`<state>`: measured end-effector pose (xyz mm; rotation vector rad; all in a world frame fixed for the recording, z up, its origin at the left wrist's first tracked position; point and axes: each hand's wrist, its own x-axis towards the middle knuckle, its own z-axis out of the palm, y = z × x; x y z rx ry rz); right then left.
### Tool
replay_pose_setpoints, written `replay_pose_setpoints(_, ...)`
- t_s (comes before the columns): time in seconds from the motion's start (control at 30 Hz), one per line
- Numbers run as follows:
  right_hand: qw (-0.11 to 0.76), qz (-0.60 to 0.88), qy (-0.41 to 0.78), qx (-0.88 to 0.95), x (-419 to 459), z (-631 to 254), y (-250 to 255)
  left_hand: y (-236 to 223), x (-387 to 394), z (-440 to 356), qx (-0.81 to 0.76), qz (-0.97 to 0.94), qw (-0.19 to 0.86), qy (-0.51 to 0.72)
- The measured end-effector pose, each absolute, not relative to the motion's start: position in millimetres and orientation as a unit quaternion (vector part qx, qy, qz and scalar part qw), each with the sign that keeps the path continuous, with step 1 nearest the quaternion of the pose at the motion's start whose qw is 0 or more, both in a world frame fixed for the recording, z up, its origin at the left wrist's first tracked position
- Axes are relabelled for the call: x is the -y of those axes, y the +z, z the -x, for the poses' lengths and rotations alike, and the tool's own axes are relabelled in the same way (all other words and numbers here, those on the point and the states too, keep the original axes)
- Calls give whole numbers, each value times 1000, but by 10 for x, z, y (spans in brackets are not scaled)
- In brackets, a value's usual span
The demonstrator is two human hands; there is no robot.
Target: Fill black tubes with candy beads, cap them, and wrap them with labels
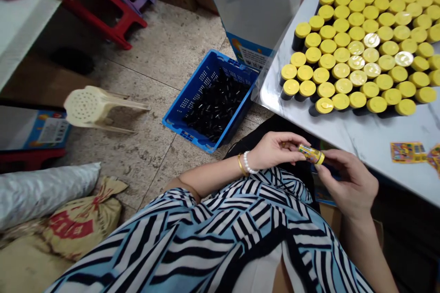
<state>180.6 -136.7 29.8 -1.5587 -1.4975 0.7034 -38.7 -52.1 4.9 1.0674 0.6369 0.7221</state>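
Between my two hands, above my lap, is a small cylindrical container (310, 154) with a yellow cap and a colourful printed label around it. My left hand (280, 149) pinches its label end. The fingers of my right hand (350, 181) close around the yellow-capped end. Just beyond, many black containers with yellow caps (343, 85) stand upright in close rows on the white marbled table (275, 89). Flat printed labels (408, 152) lie on the table to the right of my hands.
A blue plastic basket (178, 121) on the floor holds many small black cylinders (218, 105). Behind it stands a large open carton (254, 23). A cream stool (85, 106) lies tipped on the left, near a tied sack (79, 219). A red stool (117, 23) stands farther back.
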Motion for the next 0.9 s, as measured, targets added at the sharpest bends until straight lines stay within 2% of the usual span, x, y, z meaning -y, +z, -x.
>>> replay_pose_setpoints(0.1, 442, 636, 406, 485, 1352, -1739, 254, 63, 552, 355, -282, -621, 623, 384)
replay_pose_setpoints(0.17, 449, 631, 442, 453, 1342, -1704, 216, 79, 538, 354, -275, -660, 592, 373)
replay_pose_setpoints(0.23, 459, 625, 443, 449, 1351, -1695, 174, 88, 504, 363, -287, -646, 623, 334)
replay_pose_setpoints(0.33, 480, 603, 433, 468, 1392, -1744, 130, 88, 453, 363, -299, -525, 754, 258)
replay_pose_setpoints(0.47, 444, 557, 457, 533, 1408, -1876, 167, 78, 441, 311, -264, -353, 883, 165)
replay_pose_setpoints(0.7, 495, 546, 412, 536, 1379, -1897, 160, 23, 502, 225, -245, -307, 910, 130)
replay_pose_setpoints(0.83, 465, 520, 508, 506, 1422, -1882, 117, -41, 507, 196, -283, -308, 899, 133)
replay_pose_setpoints(0.9, 435, 536, 474, 546, 1444, -1873, 164, -44, 499, 187, -289, -309, 896, 134)
